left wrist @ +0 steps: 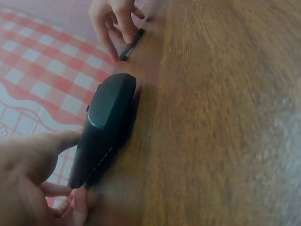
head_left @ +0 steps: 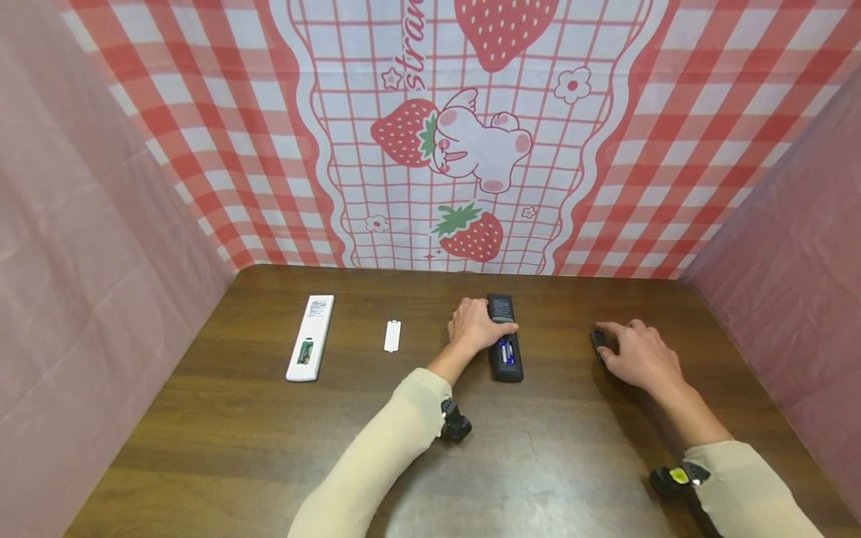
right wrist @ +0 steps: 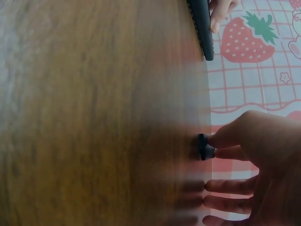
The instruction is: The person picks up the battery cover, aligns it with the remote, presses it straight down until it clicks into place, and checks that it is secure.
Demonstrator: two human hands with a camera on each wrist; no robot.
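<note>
A black remote control (head_left: pixel 501 305) lies back side up, and two blue batteries (head_left: pixel 507 351) show in its uncovered compartment. My left hand (head_left: pixel 473 326) holds it near the middle, thumb across the back and fingers along the left side. In the left wrist view the dark remote (left wrist: pixel 112 101) appears end-on between thumb and fingers. Off to the right, my right hand (head_left: pixel 643 354) pinches a small black battery cover (head_left: pixel 596 341) between thumb and index finger. The right wrist view shows this cover (right wrist: pixel 203 147) low at the tabletop, the other fingers spread beside it.
On the left lies a white remote control (head_left: pixel 316 321), its compartment showing a green battery (head_left: pixel 306 350). A white battery cover (head_left: pixel 392 336) lies between the two remotes. Behind the wooden table (head_left: pixel 222 448) hangs a red-checked strawberry cloth (head_left: pixel 282 172); pink cloth flanks both sides.
</note>
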